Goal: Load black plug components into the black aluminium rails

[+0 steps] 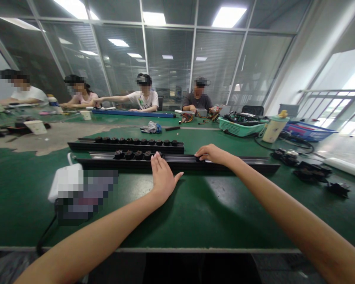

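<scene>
A long black rail lies across the green table, with several small black parts in a row along its left half. My left hand rests against the front of this rail, fingers stretched out and thumb apart, fingertips beside the last part of the row. Farther right, my right hand is closed on a small black part at the rail's channel; the fingers partly cover it. Behind, a second black rail holds a full row of similar parts.
More black parts lie at the right. A white adapter and a blurred flat object are at left. Farther back stand a green basket, a blue basket, a cup and a paper cup. Several people sit opposite.
</scene>
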Action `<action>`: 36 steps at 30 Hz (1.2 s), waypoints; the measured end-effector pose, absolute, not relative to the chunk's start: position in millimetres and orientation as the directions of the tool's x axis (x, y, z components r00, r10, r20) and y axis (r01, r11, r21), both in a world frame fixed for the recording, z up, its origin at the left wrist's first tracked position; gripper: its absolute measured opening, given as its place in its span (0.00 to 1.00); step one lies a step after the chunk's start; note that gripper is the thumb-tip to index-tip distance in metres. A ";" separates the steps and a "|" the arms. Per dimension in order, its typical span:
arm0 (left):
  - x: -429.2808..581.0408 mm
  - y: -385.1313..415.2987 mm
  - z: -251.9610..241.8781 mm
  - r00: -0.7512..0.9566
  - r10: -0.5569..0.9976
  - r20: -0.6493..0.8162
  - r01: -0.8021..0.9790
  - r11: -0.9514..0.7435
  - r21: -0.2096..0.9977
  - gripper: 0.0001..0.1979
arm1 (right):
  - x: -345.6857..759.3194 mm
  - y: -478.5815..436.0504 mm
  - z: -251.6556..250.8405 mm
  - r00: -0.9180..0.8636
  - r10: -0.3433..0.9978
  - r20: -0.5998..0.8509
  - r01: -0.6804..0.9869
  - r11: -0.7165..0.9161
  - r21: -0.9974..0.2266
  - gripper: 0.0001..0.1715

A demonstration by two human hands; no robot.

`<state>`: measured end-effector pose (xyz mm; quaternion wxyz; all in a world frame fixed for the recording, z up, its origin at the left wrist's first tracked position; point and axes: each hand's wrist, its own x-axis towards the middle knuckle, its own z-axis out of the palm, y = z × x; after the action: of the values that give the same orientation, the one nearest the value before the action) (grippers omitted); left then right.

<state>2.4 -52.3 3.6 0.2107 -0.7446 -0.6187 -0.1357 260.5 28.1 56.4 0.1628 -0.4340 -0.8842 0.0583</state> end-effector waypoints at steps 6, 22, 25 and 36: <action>2.4 -53.5 5.4 0.211 0.873 0.440 0.970 -0.132 -0.204 0.54 | 267.0 30.7 53.3 -0.586 0.772 0.246 0.743 0.633 -0.217 0.15; 1.6 -50.8 3.0 0.201 0.865 0.460 0.978 -0.149 -0.147 0.52 | 277.7 15.7 39.7 -0.539 0.765 0.354 0.722 0.636 -0.275 0.16; 1.9 -50.6 3.0 0.201 0.865 0.460 0.977 -0.140 -0.163 0.53 | 278.6 12.6 38.3 -0.533 0.762 0.368 0.721 0.636 -0.273 0.16; 2.1 -51.7 4.5 0.209 0.868 0.450 0.971 -0.128 -0.203 0.53 | 281.8 11.3 35.3 -0.534 0.753 0.384 0.721 0.643 -0.258 0.16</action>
<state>2.1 -51.7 4.5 0.2297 -0.7426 -0.6191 -0.1116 281.8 11.3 35.3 0.2359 -0.4210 -0.8752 0.0341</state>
